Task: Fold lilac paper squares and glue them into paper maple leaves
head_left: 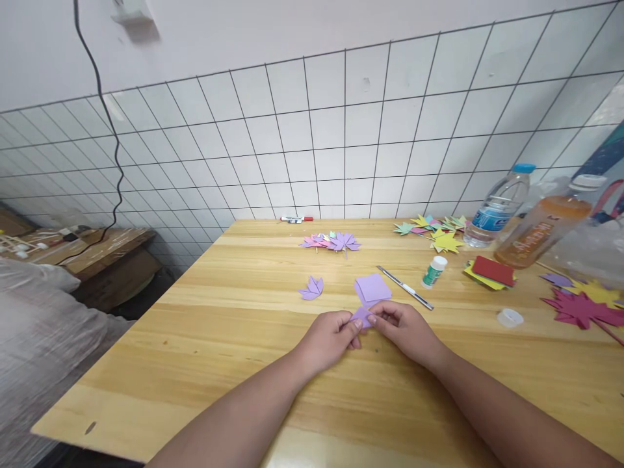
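Between my two hands is a small folded piece of purple paper [361, 316]. My left hand [331, 335] pinches its left side between thumb and fingers. On the other side, the thumb and fingertips of my right hand [402, 327] grip its right edge. Just beyond the hands lies a small stack of square purple paper [373, 288]. A folded purple paper leaf piece [312, 288] rests on the table to the left of the stack. To the right of the stack lies a slim utility knife [405, 287].
A glue stick [433, 272] stands beside red and yellow paper [492, 272]. Finished paper leaves [344, 242] lie near the wall, more [446, 240] at the back right. A water bottle [494, 208], an orange drink bottle [546, 224] and a magenta paper leaf [582, 309] sit at right. Markers [296, 220] lie at the back.
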Demonstrator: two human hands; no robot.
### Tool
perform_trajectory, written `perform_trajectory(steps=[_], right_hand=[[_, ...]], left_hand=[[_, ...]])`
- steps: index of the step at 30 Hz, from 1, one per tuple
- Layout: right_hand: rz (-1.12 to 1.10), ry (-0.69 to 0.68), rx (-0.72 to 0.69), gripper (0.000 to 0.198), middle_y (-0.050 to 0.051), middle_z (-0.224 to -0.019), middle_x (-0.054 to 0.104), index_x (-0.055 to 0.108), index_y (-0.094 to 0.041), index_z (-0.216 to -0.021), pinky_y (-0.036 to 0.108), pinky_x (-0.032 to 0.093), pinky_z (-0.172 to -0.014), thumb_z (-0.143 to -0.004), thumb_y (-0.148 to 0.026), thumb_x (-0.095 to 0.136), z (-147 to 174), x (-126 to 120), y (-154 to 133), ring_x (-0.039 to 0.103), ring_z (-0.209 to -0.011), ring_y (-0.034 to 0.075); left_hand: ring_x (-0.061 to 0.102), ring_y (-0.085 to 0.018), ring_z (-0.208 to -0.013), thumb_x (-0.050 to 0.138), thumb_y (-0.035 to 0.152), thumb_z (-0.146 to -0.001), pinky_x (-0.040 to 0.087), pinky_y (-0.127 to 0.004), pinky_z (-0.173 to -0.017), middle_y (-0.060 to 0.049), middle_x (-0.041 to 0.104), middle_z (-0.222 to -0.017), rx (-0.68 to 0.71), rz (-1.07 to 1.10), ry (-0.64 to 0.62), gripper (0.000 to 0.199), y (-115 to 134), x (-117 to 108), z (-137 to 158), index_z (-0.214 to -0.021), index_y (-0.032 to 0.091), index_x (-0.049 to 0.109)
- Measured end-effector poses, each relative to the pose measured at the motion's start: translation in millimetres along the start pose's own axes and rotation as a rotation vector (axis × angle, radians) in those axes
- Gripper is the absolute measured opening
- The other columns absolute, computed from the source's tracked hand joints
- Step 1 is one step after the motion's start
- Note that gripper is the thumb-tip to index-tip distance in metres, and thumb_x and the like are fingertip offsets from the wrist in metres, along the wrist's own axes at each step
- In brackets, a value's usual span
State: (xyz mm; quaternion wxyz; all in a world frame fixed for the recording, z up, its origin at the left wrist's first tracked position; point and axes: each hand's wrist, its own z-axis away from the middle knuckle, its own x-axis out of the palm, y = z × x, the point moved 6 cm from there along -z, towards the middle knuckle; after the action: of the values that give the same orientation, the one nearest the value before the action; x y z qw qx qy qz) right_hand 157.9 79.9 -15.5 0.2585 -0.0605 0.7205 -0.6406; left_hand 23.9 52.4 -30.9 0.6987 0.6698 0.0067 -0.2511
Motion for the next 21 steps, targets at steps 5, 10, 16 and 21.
perform_trajectory(steps=[5,10,16,21], right_hand=[[0.008,-0.009,0.005,0.022,0.005,-0.077,0.067,0.063,-0.017,-0.077,0.028,0.046,-0.071,-0.078,-0.037,0.056,0.9,0.7,-1.2,0.06,-0.074,0.018],[0.022,-0.009,0.005,0.022,0.005,-0.077,0.066,0.063,-0.017,-0.075,0.028,0.046,-0.07,-0.078,-0.036,0.054,0.0,0.5,-1.8,0.059,-0.074,0.017],[0.042,0.005,0.014,0.022,0.003,-0.073,0.065,0.063,-0.017,-0.074,0.027,0.045,-0.068,-0.078,-0.037,0.055,1.3,-0.4,-2.9,0.058,-0.071,0.016],[0.055,0.006,0.022,0.023,0.003,-0.074,0.066,0.063,-0.018,-0.073,0.026,0.045,-0.068,-0.078,-0.038,0.054,0.4,0.1,-3.5,0.059,-0.072,0.017]], left_hand=[[0.056,-0.012,-0.061,0.04,0.045,-0.084,0.041,-0.022,-0.058,-0.001,0.062,-0.065,-0.006,-0.005,0.004,0.036,-0.8,-1.2,0.2,-0.08,0.015,0.061],[0.054,-0.012,-0.059,0.04,0.045,-0.085,0.04,-0.021,-0.058,-0.001,0.061,-0.064,-0.01,-0.001,0.002,0.037,-0.5,-1.3,0.1,-0.08,0.015,0.061],[0.055,-0.011,-0.059,0.039,0.046,-0.084,0.04,-0.021,-0.058,-0.001,0.061,-0.064,-0.025,-0.015,0.004,0.039,0.1,-1.4,0.6,-0.079,0.015,0.062],[0.053,-0.011,-0.057,0.039,0.046,-0.084,0.039,-0.021,-0.057,0.0,0.061,-0.063,-0.041,-0.014,0.003,0.038,0.2,-1.2,0.7,-0.076,0.015,0.061]])
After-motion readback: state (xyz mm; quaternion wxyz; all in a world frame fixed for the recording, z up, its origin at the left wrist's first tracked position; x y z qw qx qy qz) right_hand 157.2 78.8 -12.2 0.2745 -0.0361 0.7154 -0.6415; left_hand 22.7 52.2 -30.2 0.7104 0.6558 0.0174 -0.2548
